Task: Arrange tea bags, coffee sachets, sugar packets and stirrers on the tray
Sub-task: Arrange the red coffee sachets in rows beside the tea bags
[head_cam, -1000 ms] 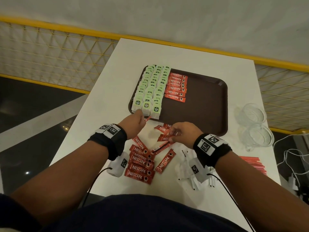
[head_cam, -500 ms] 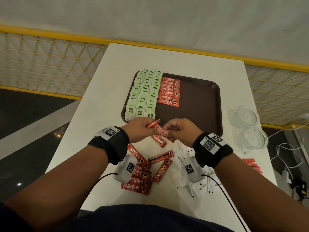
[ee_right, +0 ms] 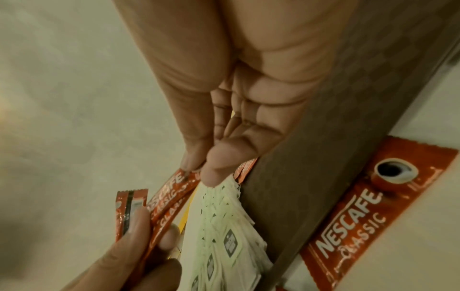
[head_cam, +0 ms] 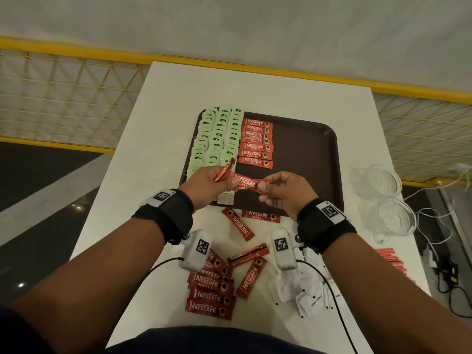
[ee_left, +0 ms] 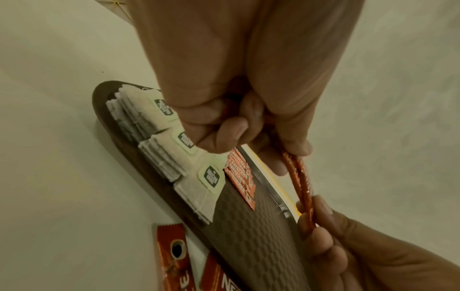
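Note:
A brown tray (head_cam: 306, 154) holds three columns of green tea bags (head_cam: 217, 139) and a row of red coffee sachets (head_cam: 256, 141). Over its near edge my left hand (head_cam: 229, 183) grips a few red sachets (head_cam: 246, 183), one of them sticking up past the knuckles. My right hand (head_cam: 264, 187) pinches the other end of the same sachets between thumb and forefinger. The left wrist view has the held sachets (ee_left: 298, 177) spanning both hands. The right wrist view shows the pinch on the held sachets (ee_right: 174, 189), above the tea bags (ee_right: 224, 226).
Loose coffee sachets (head_cam: 212, 295) lie on the white table near me, and one (ee_right: 361, 206) lies by the tray's edge. White sugar packets (head_cam: 301, 290) sit to their right, red stirrers (head_cam: 390, 259) further right. Two glass cups (head_cam: 383, 180) stand right of the tray. A yellow mesh railing borders the table.
Both hands lifted from the loose sachets on the table and came together over the tray's near edge. The right hand now pinches the end of the sachets held in the left.

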Available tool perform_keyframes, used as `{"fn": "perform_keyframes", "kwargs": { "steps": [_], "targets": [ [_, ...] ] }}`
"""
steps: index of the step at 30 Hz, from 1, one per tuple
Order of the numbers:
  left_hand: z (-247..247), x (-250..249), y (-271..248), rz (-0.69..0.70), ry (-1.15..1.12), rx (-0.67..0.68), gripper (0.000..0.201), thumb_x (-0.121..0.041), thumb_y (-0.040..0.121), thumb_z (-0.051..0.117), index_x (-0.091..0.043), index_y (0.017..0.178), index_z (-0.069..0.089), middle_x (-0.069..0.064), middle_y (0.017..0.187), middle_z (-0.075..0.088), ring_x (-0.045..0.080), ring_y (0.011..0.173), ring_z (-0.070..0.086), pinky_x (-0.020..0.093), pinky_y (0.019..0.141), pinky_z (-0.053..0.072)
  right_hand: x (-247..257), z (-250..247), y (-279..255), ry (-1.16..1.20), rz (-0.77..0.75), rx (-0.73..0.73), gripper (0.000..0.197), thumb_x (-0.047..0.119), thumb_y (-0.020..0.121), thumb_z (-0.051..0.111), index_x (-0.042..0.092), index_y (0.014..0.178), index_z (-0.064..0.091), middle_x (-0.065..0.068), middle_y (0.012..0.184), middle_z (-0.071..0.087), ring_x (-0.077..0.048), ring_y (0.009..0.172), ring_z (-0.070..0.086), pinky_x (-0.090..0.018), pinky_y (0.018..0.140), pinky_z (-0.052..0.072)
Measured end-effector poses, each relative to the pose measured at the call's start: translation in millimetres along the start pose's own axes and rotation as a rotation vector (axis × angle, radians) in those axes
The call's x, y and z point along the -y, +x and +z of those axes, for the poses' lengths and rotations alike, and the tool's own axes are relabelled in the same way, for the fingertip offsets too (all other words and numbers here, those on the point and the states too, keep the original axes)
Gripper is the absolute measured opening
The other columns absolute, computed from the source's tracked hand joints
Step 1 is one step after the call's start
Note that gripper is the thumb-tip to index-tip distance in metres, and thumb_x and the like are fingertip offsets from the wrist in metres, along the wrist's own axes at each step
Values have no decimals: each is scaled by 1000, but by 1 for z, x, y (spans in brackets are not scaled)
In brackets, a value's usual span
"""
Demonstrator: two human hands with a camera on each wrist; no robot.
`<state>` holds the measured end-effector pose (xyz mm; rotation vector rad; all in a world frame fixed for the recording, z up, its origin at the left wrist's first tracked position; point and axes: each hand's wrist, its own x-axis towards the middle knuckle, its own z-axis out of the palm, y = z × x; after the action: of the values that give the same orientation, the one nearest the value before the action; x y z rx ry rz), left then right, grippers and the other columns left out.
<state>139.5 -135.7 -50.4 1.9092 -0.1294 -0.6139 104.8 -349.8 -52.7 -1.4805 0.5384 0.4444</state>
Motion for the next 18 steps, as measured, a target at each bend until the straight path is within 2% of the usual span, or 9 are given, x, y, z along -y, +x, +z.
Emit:
{"fn": "perform_keyframes", "kwargs": {
  "steps": [2,4,6,9,12,13,14,18],
  "targets": [
    [-2,4,8,-17,7,-25,20,-33,92,66,-13,96,69,-7,75,65,-11,53,54,13,58,41,1,1,7,23,9,-20,30,7,82,74,3,109,62,-15,91,73,-18,71,69,-26,66,57],
    [-4,5,16,-22,3,-48,21,-32,90,69,-12,94,70,-7,73,65,-10,53,54,11,57,41,1,2,13,34,30,-38,29,8,82,75,5,108,62,-14,92,73,-17,71,69,-25,66,58],
    [-6,7,24,-34,-19,-72,22,-31,87,72,-10,93,71,-5,76,67,-7,59,58,11,60,43,-1,1,20,44,37,-66,26,9,83,74,6,106,63,-12,90,73,-16,72,69,-25,67,57],
    [-13,11,33,-65,5,-115,20,-32,88,72,-12,88,71,-6,77,68,-3,64,58,17,65,41,-5,-9,30,100,23,-137,20,9,87,70,6,106,66,-6,89,71,-13,74,66,-24,69,56],
    [-23,17,43,-106,56,-166,25,-34,92,66,-10,90,72,5,92,71,16,84,62,28,78,47,-7,-21,44,133,21,-208,20,5,89,67,4,109,66,-7,90,70,-13,75,65,-24,71,55],
    [-26,18,46,-120,48,-182,24,-33,93,64,-11,91,72,9,96,71,20,83,61,34,83,49,-7,-25,49,100,23,-223,20,3,89,66,4,109,66,-8,91,70,-14,75,65,-25,71,55],
    [-28,19,49,-127,27,-193,21,-32,93,63,-14,91,73,9,96,71,18,78,58,36,84,49,-6,-27,53,46,29,-230,20,3,89,66,5,108,66,-10,93,70,-14,76,65,-25,72,55],
    [-34,20,55,-126,-27,-245,14,-23,95,59,-24,87,71,-4,77,66,4,55,46,28,66,41,1,-24,71,-218,85,-264,16,7,86,71,12,101,66,-9,95,71,-15,80,68,-29,79,59]
  ]
}}
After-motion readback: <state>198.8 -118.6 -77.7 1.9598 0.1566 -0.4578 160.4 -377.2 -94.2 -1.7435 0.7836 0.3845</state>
